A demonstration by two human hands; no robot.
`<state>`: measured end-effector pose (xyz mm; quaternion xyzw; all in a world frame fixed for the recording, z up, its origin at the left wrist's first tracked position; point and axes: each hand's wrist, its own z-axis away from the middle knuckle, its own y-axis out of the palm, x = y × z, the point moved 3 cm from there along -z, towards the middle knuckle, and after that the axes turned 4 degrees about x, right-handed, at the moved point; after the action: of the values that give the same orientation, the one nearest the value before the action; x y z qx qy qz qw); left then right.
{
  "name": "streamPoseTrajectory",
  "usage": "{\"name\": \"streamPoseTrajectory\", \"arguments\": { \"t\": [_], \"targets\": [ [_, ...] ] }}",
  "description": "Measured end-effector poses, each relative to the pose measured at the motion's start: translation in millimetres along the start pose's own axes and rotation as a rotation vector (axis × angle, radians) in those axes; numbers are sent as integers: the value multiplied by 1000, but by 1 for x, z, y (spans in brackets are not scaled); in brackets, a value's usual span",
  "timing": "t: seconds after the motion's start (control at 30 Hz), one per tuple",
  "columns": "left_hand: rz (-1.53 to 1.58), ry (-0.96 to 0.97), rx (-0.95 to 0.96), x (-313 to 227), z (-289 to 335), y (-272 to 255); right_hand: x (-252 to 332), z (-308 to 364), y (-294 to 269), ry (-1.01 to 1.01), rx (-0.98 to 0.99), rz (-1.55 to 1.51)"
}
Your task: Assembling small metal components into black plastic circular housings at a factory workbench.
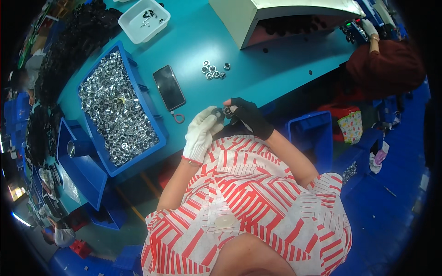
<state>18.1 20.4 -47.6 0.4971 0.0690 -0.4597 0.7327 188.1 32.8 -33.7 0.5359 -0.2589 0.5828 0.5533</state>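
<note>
My left hand [200,132], in a white glove, is closed on a dark round part [218,112] at the table's near edge. My right hand [249,119], wearing a black glove with bare fingertips, pinches a small shiny metal ring [227,111] right beside that part. Whether the two pieces touch I cannot tell. Ahead of my hands, several similar chrome rings [212,73] lie in a loose group on the teal table [193,41]. A blue bin [154,112] to the left is heaped with many such metal rings [117,110].
A dark phone [169,87] with a reddish loop lies between bin and rings. Farther back are a white tray [133,37] of small parts and a cream metal housing [235,23] over black pieces. Black parts [76,43] pile up far left. Another person [384,69] works at right.
</note>
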Motion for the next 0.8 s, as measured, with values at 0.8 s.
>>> {"name": "streamPoseTrajectory", "arguments": {
  "t": [0.8],
  "targets": [
    [80, -75, 251, -13, -3, 14, 14, -4, 10, -302, -96, 751]
  ]
}}
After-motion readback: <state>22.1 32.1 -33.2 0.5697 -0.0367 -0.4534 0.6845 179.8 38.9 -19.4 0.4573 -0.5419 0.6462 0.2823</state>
